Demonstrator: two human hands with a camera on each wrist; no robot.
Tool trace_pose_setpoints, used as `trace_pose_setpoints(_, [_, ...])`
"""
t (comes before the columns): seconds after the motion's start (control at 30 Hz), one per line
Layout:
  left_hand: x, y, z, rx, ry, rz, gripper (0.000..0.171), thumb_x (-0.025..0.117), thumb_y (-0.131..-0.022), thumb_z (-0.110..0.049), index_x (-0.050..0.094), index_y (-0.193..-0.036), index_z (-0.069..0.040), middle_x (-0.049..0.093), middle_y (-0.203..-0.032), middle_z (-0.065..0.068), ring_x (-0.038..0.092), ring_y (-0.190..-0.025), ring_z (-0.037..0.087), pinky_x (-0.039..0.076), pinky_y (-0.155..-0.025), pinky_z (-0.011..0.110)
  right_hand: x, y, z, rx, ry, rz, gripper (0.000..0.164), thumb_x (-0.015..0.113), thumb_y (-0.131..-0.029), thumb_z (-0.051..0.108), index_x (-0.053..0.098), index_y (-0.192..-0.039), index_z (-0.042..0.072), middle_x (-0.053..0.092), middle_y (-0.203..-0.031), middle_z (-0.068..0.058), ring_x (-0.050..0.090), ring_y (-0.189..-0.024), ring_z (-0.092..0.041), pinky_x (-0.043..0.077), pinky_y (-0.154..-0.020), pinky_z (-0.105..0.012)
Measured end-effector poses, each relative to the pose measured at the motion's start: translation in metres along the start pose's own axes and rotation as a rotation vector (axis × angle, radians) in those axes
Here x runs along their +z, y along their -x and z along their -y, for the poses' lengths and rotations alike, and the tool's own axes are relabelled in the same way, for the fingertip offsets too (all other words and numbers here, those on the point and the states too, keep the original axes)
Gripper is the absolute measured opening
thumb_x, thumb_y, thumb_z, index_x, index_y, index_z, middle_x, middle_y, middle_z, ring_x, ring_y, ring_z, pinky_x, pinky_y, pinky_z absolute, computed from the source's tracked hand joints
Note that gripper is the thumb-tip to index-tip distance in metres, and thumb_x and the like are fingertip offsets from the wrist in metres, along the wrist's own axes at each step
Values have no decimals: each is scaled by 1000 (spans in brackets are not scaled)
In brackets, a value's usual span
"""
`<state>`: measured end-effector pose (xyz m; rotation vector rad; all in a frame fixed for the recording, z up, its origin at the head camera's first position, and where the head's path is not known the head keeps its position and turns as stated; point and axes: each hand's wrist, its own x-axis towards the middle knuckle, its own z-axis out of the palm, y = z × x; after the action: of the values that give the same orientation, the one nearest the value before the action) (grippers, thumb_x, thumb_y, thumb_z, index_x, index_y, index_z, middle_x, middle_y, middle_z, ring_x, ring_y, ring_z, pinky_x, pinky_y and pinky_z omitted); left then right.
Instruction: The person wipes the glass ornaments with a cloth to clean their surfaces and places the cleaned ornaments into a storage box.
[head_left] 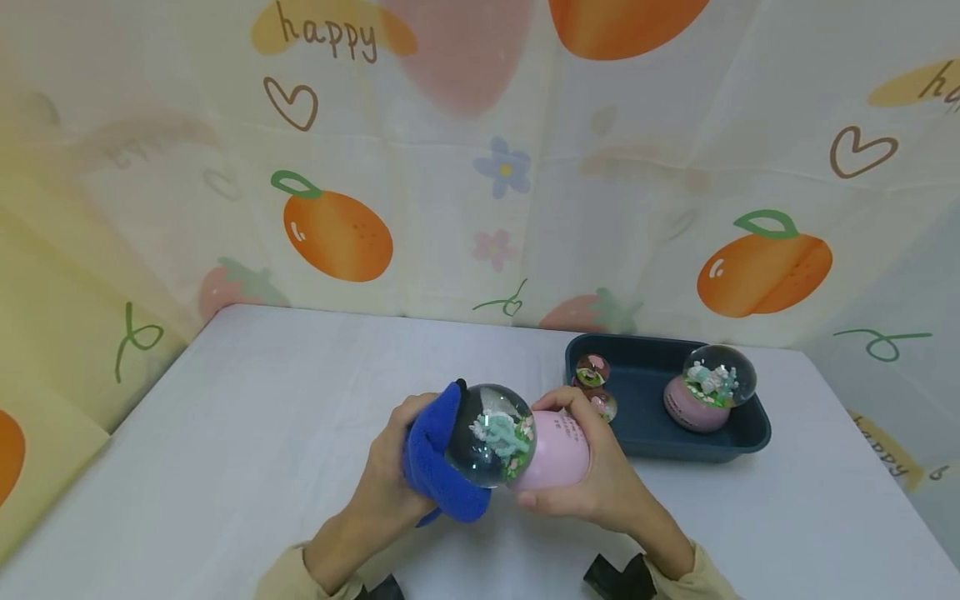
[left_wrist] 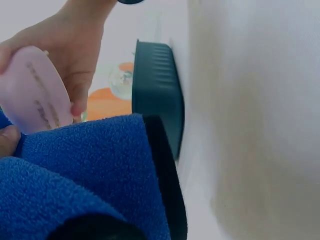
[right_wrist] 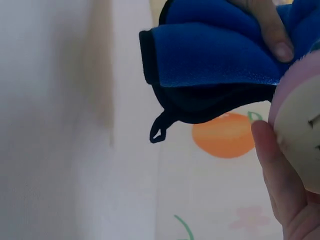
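Tilted sideways above the white table, a snow globe (head_left: 491, 437) has a clear dome with a turquoise and white figure and flowers inside. My right hand (head_left: 603, 475) grips its pink base (head_left: 555, 450), thumb below and fingers over the top. A blue cloth (head_left: 435, 458) with black edging is bunched in my left hand (head_left: 386, 471) and pressed against the dome's left side. In the right wrist view the cloth (right_wrist: 215, 55) hangs folded with a small black loop, and the base's pale underside (right_wrist: 302, 115) shows. The left palm is hidden behind the cloth.
A dark blue tray (head_left: 637, 446) stands at the back right of the table (head_left: 300, 367). Inside it are another pink-based snow globe (head_left: 708, 387) on the right and two small globes (head_left: 592, 371) on the left. A printed curtain (head_left: 435, 208) hangs behind the table.
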<state>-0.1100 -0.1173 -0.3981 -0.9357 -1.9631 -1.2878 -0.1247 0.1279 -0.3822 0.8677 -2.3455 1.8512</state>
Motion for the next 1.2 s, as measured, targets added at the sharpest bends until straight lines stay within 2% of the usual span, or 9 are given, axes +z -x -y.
trace_pose_setpoints(0.1, [-1, -1, 2, 30, 15, -5, 80, 81, -58, 12, 41, -127, 15, 59, -116, 19, 57, -114, 15, 43, -106, 22, -1, -1, 1, 40, -30, 25, 70, 86, -61, 12, 51, -121, 13, 54, -120, -13, 55, -104, -23, 58, -71, -37])
trace_pose_setpoints(0.27, [-1, -2, 3, 4, 55, 34, 85, 85, -64, 1, 38, -133, 13, 56, -125, 19, 56, -120, 16, 44, -106, 26, 1, -1, 2, 99, -20, 23, 70, 86, -61, 12, 50, -121, 12, 53, -122, -13, 54, -105, -30, 57, -71, -38])
trace_pose_setpoints(0.4, [0, -1, -1, -84, 67, 60, 90, 87, -73, -17, 33, -141, 9, 53, -133, 18, 56, -123, 17, 47, -105, 29, 3, -2, 3, 131, -18, 2, 73, 87, -61, 10, 49, -123, 14, 52, -125, -13, 53, -106, -33, 58, -69, -38])
trace_pose_setpoints(0.53, [0, 0, -8, -217, 66, 72, 100, 91, -71, -26, 30, -147, -2, 53, -138, 15, 57, -122, 17, 48, -104, 32, 7, -2, 2, 126, -2, -17, 77, 89, -61, 9, 47, -125, 15, 52, -127, -12, 54, -106, -32, 58, -70, -35])
trace_pose_setpoints(0.63, [1, -1, -12, -308, 31, 73, 105, 93, -67, -24, 29, -149, -11, 54, -140, 9, 58, -120, 17, 50, -102, 34, 10, -2, 0, 60, 60, -35, 80, 90, -60, 9, 45, -125, 16, 51, -126, -9, 56, -104, -28, 58, -71, -32])
trace_pose_setpoints(0.73, [2, -2, -15, -371, -3, 74, 103, 93, -66, -21, 31, -148, -17, 55, -139, 3, 58, -119, 17, 52, -99, 38, 12, -3, -4, -69, 167, -61, 82, 92, -58, 8, 45, -125, 12, 50, -123, -6, 55, -103, -21, 57, -73, -30])
trace_pose_setpoints(0.9, [2, -4, -19, -442, -52, 92, 96, 93, -66, -24, 38, -144, -18, 56, -136, -1, 59, -117, 15, 53, -96, 41, 13, -5, -9, -252, 363, -91, 85, 92, -54, 8, 45, -125, 7, 48, -123, -5, 50, -108, -15, 55, -80, -30])
trace_pose_setpoints(1.2, [4, -5, -20, -514, -115, 119, 91, 92, -67, -30, 40, -141, -17, 57, -133, -1, 62, -113, 15, 55, -91, 44, 14, -4, -12, -353, 596, -93, 81, 92, -53, 16, 49, -120, 3, 51, -122, -10, 56, -109, -20, 58, -80, -36])
